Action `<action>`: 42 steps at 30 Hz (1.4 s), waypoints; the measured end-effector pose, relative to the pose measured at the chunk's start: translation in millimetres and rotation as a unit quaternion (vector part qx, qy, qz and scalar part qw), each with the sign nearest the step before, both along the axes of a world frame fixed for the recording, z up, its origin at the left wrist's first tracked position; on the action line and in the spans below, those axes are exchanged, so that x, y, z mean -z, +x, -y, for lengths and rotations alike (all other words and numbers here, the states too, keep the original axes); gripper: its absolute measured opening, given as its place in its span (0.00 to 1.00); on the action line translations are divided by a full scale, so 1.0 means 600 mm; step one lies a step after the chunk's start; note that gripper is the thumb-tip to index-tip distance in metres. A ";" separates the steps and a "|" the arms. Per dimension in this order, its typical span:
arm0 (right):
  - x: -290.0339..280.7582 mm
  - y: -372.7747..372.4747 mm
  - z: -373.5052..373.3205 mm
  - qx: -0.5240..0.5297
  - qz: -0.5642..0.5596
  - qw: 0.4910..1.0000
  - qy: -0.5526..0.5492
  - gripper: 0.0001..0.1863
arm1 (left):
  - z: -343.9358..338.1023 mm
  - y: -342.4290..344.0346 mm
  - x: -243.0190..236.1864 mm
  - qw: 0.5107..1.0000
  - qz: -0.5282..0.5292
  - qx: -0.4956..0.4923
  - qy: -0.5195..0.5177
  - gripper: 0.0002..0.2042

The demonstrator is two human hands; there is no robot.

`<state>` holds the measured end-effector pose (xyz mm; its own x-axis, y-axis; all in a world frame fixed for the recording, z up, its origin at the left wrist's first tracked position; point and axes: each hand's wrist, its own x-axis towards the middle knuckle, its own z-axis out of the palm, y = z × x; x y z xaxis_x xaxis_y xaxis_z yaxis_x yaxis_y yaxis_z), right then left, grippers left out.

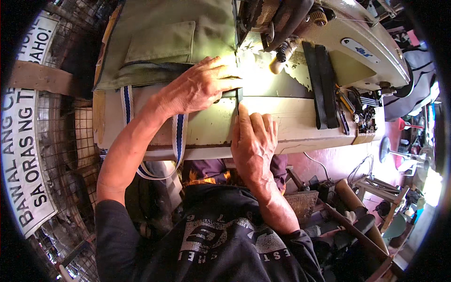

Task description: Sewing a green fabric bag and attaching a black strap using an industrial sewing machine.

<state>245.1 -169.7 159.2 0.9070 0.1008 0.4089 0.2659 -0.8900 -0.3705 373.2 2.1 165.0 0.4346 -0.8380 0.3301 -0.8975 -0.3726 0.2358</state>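
Observation:
An olive-green fabric piece with a flap pocket [162, 43] lies over the left part of the sewing table. My left hand [199, 87] rests at its lower right corner, fingers stretched out to the right, tips at a narrow dark strip [238, 70] along the fabric's edge. Just below, my right hand [256, 141] has its fingers closed on the strip's near end, close to the table's front. A blue-and-white striped strap [179, 136] loops from under the fabric over the front edge. Strong glare washes out the surface right of my left fingertips.
A sewing machine [350, 56] with a lit lamp [277, 65] stands at the right. Black straps [324, 89] hang over the table [282, 117], beside small tools and metal parts [364, 115]. Wire mesh with a lettered sign [28, 160] borders the left. Wooden pieces [359, 216] clutter the lower right.

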 end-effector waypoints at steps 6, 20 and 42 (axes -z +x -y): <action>0.001 0.003 -0.001 -0.001 0.000 1.000 -0.024 0.16 | 0.001 -0.003 0.005 1.000 0.015 -0.003 -0.010 0.24; -0.002 0.004 0.000 -0.001 -0.032 0.999 -0.029 0.18 | 0.003 -0.010 0.010 0.998 0.044 -0.029 0.015 0.19; -0.039 -0.052 0.070 -0.051 -0.069 0.993 0.078 0.17 | 0.052 -0.091 -0.017 0.989 0.110 -0.092 0.036 0.14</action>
<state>213.8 -211.8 182.8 0.9439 0.1397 0.2992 0.2882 -0.7905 -0.5403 318.7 -28.9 175.2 0.5066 -0.7759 0.3760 -0.8391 -0.5439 0.0081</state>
